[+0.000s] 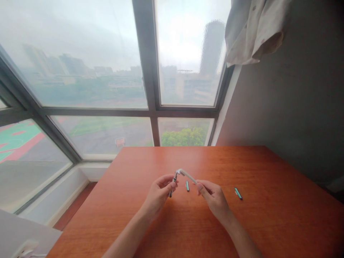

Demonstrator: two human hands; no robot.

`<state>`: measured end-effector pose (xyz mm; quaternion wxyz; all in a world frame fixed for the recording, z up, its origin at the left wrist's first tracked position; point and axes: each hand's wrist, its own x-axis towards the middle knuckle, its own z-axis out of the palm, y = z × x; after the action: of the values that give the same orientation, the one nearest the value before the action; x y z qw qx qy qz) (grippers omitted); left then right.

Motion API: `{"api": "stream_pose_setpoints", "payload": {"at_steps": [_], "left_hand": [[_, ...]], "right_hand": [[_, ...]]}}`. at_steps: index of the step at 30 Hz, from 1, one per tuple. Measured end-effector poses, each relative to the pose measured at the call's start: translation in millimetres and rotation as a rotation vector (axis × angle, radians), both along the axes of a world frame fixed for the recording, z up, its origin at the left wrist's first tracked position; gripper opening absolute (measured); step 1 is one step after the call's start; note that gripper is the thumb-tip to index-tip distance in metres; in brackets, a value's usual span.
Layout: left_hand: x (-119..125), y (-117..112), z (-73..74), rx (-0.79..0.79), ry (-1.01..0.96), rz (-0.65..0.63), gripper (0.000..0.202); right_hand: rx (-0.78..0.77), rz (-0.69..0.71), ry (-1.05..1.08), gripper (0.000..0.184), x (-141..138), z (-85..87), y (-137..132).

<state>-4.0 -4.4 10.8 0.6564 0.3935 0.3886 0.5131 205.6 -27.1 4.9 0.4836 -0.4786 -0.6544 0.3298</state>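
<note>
Pale handle (190, 176), slender and razor-like, is held up over the worktop (268, 225) between both hands, its bright metal head (180, 172) raised at the top of an arch. The right hand (214, 197) has its grip closed on the handle's lower end, thumb against fingers; the left hand (158, 196) has its grip narrowed around a thin dark piece (171, 193) that slopes up to that head. The two seem to meet there — whether locked or merely touching is too small to tell. Between the hands lies an inner green-edged bar (187, 186); an outer green-edged bar (238, 194) rests well apart, beyond the right hand.

The step in hand looks like two-handed work at the joint. As I judge it, the next move calls for steady fingers and good alignment — light pressure, no twisting of the slim handle.
</note>
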Motion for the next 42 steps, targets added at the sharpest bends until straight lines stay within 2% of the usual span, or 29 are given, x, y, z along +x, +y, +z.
{"api": "stream_pose_setpoints", "payload": {"at_steps": [8, 17, 42], "left_hand": [[-0.7, 0.3, -1.6, 0.014, 0.007, 0.013, 0.028], [-0.9, -0.6, 0.5, 0.036, 0.012, -0.011, 0.028], [0.3, -1.3, 1.7, 0.013, -0.003, 0.002, 0.028]], "right_hand": [[0.005, -0.015, -0.002, 0.041, -0.8, -0.9, 1.4], [0.046, -0.073, -0.022, 0.037, 0.6, -3.7, 3.5], [0.031, -0.032, -0.04, 0.04, -0.2, -2.0, 2.4]]}}
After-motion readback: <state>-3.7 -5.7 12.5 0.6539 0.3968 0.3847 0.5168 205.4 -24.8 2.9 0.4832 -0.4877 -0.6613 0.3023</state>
